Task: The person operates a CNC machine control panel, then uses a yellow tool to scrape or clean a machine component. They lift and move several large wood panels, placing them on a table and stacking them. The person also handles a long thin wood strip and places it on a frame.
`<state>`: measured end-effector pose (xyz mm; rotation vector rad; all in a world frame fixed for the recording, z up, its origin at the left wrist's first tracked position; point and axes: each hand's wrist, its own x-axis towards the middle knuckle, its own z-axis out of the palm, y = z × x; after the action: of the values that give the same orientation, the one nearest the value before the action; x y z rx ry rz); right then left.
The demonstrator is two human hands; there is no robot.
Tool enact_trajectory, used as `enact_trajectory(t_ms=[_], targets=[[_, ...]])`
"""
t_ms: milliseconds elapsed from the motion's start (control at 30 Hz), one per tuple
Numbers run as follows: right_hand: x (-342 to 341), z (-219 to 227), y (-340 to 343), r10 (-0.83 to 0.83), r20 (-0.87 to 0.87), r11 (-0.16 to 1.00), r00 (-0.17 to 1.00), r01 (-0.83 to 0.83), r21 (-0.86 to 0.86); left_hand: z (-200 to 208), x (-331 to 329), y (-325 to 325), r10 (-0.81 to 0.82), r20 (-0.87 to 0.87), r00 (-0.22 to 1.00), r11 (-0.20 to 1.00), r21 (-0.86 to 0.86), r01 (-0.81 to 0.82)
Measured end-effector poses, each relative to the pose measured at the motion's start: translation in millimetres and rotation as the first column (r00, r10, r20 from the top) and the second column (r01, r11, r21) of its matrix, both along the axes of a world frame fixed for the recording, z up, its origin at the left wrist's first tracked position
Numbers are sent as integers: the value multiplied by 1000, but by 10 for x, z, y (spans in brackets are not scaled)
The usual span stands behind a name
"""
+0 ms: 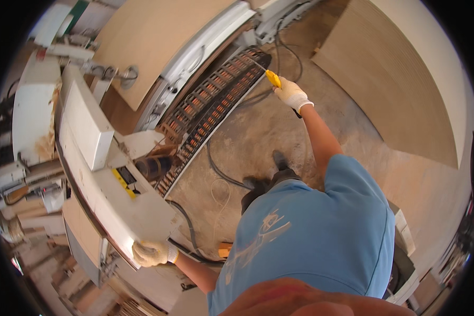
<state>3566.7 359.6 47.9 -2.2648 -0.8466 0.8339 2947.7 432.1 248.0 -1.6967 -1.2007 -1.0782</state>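
Note:
A yellow air blow gun (273, 78) with a long thin nozzle is in my right hand (291, 94), which wears a cream knit glove and is closed around it. The nozzle points at the far end of a black cable chain (205, 100), inside which orange-brown parts show. My right arm is stretched forward. At lower left, my left hand (151, 253), also gloved, lies on the near corner of a white machine housing (142, 210), its fingers curled over the edge. Part of the blow gun is hidden by my right glove.
Beside the chain stands a machine with a large tan board (152, 37) on top. Dark hoses (216, 168) lie on the concrete floor (258, 137) near my feet. Large boards (384, 79) stand at right. Cut wood pieces (42, 224) are stacked at far left.

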Motion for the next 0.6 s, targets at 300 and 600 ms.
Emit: enact_trajectory(t_ms=[300,600], targets=[[-845,-4,1087,414,-74,908,907,-417,-31,-36,12,-3,63,36,997,997,-44,-61],[-1181,278,1808,450,82,891,889,-441,-105,-106,-45,65,110,95,989,994,14,-112]])
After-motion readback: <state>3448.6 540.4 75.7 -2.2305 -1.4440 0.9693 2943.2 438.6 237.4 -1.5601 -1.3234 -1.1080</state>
